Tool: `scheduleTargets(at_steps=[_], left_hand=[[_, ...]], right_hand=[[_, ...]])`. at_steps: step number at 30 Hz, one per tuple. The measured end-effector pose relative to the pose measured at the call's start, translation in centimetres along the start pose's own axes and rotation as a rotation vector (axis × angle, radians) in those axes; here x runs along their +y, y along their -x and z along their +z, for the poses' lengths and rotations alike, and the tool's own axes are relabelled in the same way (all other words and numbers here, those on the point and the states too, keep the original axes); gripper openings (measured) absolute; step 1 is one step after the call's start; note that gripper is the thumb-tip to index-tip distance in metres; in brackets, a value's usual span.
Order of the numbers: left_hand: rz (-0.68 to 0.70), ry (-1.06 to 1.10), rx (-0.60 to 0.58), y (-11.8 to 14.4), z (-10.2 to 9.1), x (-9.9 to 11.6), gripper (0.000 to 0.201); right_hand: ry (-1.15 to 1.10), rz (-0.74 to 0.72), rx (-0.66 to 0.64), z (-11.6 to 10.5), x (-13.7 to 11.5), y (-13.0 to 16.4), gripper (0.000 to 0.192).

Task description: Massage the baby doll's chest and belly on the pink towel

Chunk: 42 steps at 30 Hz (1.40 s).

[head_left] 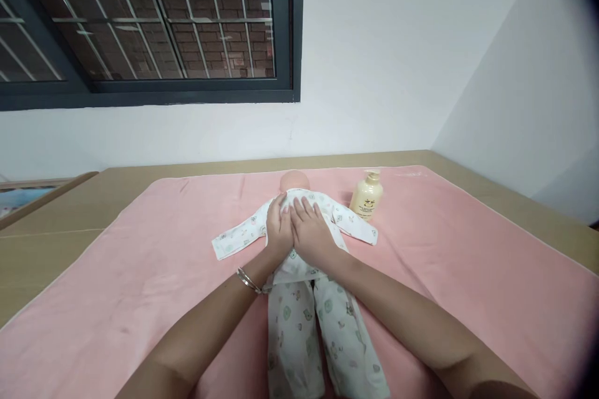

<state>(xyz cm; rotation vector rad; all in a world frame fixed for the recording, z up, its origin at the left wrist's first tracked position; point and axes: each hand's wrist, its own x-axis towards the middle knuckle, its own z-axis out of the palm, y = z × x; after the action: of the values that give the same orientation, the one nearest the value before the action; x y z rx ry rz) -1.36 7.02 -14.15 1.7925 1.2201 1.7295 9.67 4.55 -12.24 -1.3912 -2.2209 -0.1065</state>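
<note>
A baby doll in a white printed top [302,271] and matching trousers [292,330] lies stretched out in front of me. Its bald, rounded head [294,180] points away, and both sleeves spread sideways. My left hand [279,229], with a silver bangle [248,280] at the wrist, rests on the upper part of the top, fingers extended. Beside it my right hand [312,234] lies flat on the same area, its fingers slightly apart. The two hands touch along their inner edges and hide the middle of the top. Neither hand grips anything.
A cream pump bottle [367,196] stands just beyond the doll's right-side sleeve. Under everything spreads a pink sheet [154,299] on a tan padded surface [56,218]. A white wall [365,75] and a dark-framed, barred window [196,90] are behind.
</note>
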Motion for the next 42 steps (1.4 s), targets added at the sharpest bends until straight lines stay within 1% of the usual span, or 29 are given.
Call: scheduleTargets(at_steps=[2,3,4,5,6,7,9,10,11,12,14,16,17,19,21,23,25,27,29,31,33,35,37,40,42], left_hand=[[0.029,-0.003,-0.017,0.1,-0.2,-0.1,0.038],[0.04,-0.016,-0.021,0.1,-0.2,-0.2,0.038],[0.048,-0.029,-0.022,0.1,-0.2,-0.2,0.038],[0.056,-0.04,-0.022,0.1,-0.2,-0.3,0.038],[0.064,-0.046,-0.021,0.1,-0.2,-0.4,0.038],[0.074,-0.048,-0.021,0.1,-0.2,-0.4,0.038],[0.094,-0.053,-0.023,0.2,-0.1,-0.5,0.037],[0.098,-0.058,-0.019,0.2,-0.1,-0.5,0.036],[0.097,-0.065,-0.011,0.3,-0.1,-0.5,0.035],[0.092,-0.074,-0.003,0.3,-0.1,-0.6,0.033],[0.087,-0.096,0.006,0.3,0.0,-0.7,0.031],[0.103,-0.121,0.003,0.3,0.0,-0.9,0.03],[0.114,-0.135,0.001,0.3,0.0,-1.0,0.03],[0.126,-0.168,0.003,0.4,0.1,-1.1,0.03],[0.124,-0.203,-0.025,0.7,0.1,-1.0,0.031],[0.117,-0.228,-0.099,1.1,0.2,-0.7,0.035],[0.1,-0.251,-0.175,1.2,0.3,-0.4,0.041],[0.058,-0.295,-0.221,0.7,0.2,-0.3,0.045],[0.002,-0.365,-0.271,-0.4,-0.1,-0.6,0.047],[-0.03,-0.45,-0.322,-1.8,-0.4,-1.3,0.047],[-0.046,-0.537,-0.345,-2.9,-0.7,-1.9,0.046],[-0.061,-0.607,-0.336,-3.1,-0.6,-2.1,0.046],[-0.047,-0.643,-0.32,-2.2,-0.4,-1.6,0.048],[0.01,-0.658,-0.266,0.5,0.3,-0.3,0.047],[0.02,-0.646,-0.228,2.1,0.7,0.3,0.048]], right_hand=[[-0.091,-0.201,-0.068,-0.5,0.9,-0.5,0.046],[-0.131,-0.27,-0.099,-0.7,1.5,-0.9,0.045],[-0.162,-0.299,-0.119,-0.8,2.2,-1.3,0.043],[-0.182,-0.283,-0.124,-0.8,2.9,-1.7,0.041],[-0.191,-0.226,-0.118,-0.7,3.4,-2.0,0.041],[-0.187,-0.139,-0.1,-0.6,3.7,-2.2,0.043],[-0.143,0.05,-0.045,0.0,3.5,-2.1,0.049],[-0.112,0.113,-0.014,0.2,3.1,-2.0,0.051],[-0.082,0.137,0.013,0.5,2.6,-1.7,0.051],[-0.062,0.121,0.033,0.6,2.1,-1.5,0.051],[-0.066,0.011,0.034,0.7,1.4,-1.2,0.048],[-0.122,-0.098,-0.004,0.7,1.5,-1.3,0.046],[-0.156,-0.12,-0.022,0.7,1.8,-1.5,0.046],[-0.205,-0.086,-0.035,0.9,2.9,-2.1,0.045],[-0.218,0.011,-0.031,1.2,4.2,-2.7,0.048],[-0.202,0.107,-0.047,1.6,5.2,-3.1,0.052],[-0.162,0.17,-0.072,1.8,5.5,-3.0,0.056],[-0.099,0.202,-0.082,1.7,4.8,-2.4,0.058],[-0.026,0.202,-0.073,1.4,3.3,-1.3,0.058],[0.04,0.155,-0.067,1.0,1.5,0.0,0.057],[0.083,0.097,-0.067,0.7,0.2,1.0,0.055],[0.079,0.072,-0.074,0.4,0.0,1.1,0.054],[0.013,0.08,-0.087,0.2,1.1,0.3,0.053],[-0.145,0.108,-0.119,0.2,4.1,-1.5,0.054],[-0.2,0.132,-0.129,0.4,5.5,-2.3,0.057]])
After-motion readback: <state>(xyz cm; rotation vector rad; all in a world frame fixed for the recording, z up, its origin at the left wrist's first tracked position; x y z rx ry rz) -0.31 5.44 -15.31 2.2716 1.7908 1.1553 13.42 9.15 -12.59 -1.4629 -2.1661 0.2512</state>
